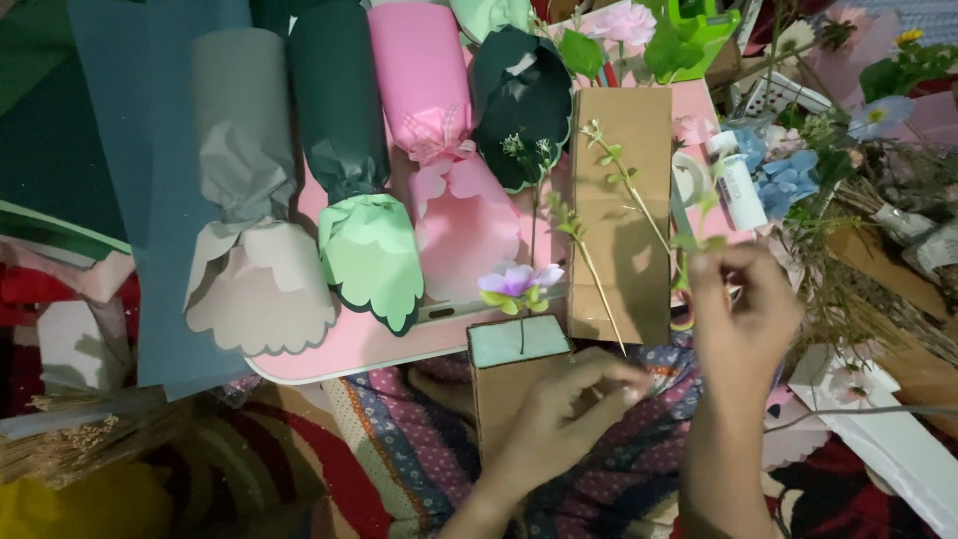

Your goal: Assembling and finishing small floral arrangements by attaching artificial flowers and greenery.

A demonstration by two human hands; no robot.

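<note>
Your left hand steadies the small cardboard box near you, its foam top already bearing a purple flower. Your right hand pinches a green sprig just right of it — next, lower that stem squarely into the foam.

A home craft corner: paper bouquet wraps, artificial flowers, patterned floor cloth.

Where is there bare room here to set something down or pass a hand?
Bare patches: the pink tray's front edge below the grey paper wrap, and the flat cardboard beside the green sprig. Crowded: flowers and stems beyond the right hand; the left hand holds the small box.
</note>
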